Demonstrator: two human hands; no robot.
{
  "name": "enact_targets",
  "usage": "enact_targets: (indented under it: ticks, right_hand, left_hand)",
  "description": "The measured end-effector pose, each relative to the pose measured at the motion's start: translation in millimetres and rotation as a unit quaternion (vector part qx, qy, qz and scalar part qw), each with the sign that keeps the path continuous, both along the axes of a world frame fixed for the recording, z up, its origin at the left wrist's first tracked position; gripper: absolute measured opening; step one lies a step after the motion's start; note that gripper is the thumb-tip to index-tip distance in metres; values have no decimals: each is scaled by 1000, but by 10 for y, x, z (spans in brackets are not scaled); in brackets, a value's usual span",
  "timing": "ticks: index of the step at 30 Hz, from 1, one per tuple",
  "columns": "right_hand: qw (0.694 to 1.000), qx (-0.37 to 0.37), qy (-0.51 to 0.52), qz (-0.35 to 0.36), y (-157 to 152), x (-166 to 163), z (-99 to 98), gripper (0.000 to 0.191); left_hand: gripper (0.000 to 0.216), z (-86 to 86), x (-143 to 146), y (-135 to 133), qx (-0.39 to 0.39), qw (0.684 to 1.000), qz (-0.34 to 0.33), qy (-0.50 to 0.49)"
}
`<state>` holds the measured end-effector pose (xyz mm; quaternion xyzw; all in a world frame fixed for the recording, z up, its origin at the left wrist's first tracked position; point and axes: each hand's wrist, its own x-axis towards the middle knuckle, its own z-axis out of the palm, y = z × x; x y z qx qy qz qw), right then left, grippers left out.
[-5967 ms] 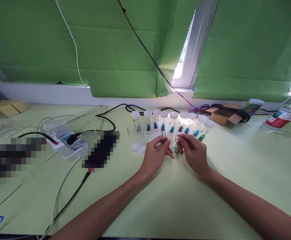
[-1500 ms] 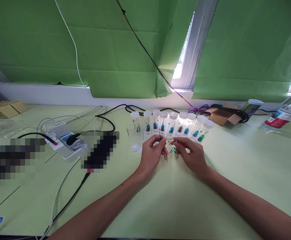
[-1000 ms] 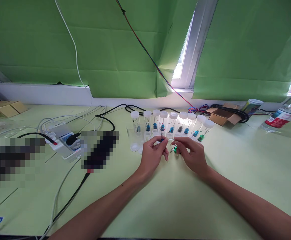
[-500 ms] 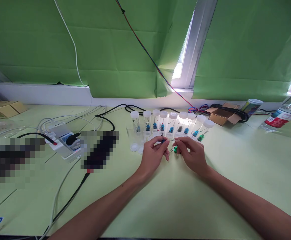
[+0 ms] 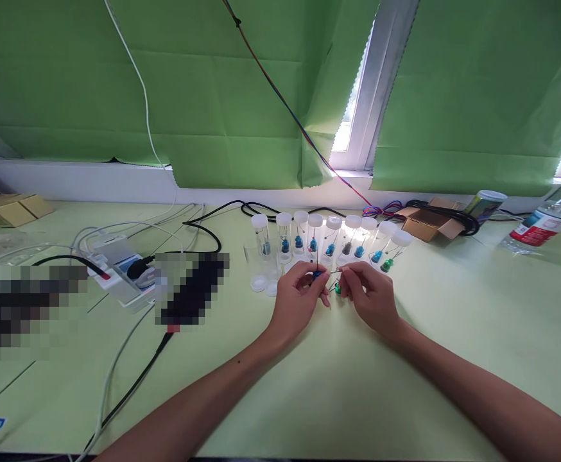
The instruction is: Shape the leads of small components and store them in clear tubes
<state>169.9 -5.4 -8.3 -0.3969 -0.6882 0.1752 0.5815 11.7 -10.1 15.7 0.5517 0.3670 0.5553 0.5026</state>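
Between thumb and fingers, my left hand [image 5: 297, 295] pinches a small dark blue piece [image 5: 316, 274] with a thin lead sticking up. My right hand [image 5: 370, 295] is closed in a pinch on a thin wire [image 5: 335, 272], which points toward the blue piece; whether they join is too small to tell. A green piece with thin leads [image 5: 337, 289] lies on the table between the hands, partly hidden by the right fingers. Just beyond stands a row of clear tubes with white caps [image 5: 333, 222], most holding blue pieces with leads, and a green one in the rightmost.
Two loose white caps [image 5: 258, 283] lie left of my left hand, beside an uncapped clear tube [image 5: 252, 260]. A power strip [image 5: 121, 273] and cables occupy the left. Toward the back right are an open cardboard box [image 5: 429, 224] and a plastic bottle [image 5: 540, 224].
My left hand has turned slightly, so more of the blue piece shows and its lead stands more upright. The right fingertips have shifted a little to the right.
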Motion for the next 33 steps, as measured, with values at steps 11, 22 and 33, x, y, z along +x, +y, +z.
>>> enact_targets:
  ticks: [11, 22, 33]
  right_hand:
    - [1000, -1, 3, -2, -9, -17, 29, 19]
    - [999, -31, 10, 8, -8, -20, 36, 22]
    - [997, -60, 28, 28, 8, -3, 29, 24]
  left_hand:
    - [14, -12, -2, -24, 37, 999, 12, 17]
    - [16, -11, 8, -20, 38, 999, 8, 19]
    - [17, -65, 17, -8, 37, 999, -6, 4]
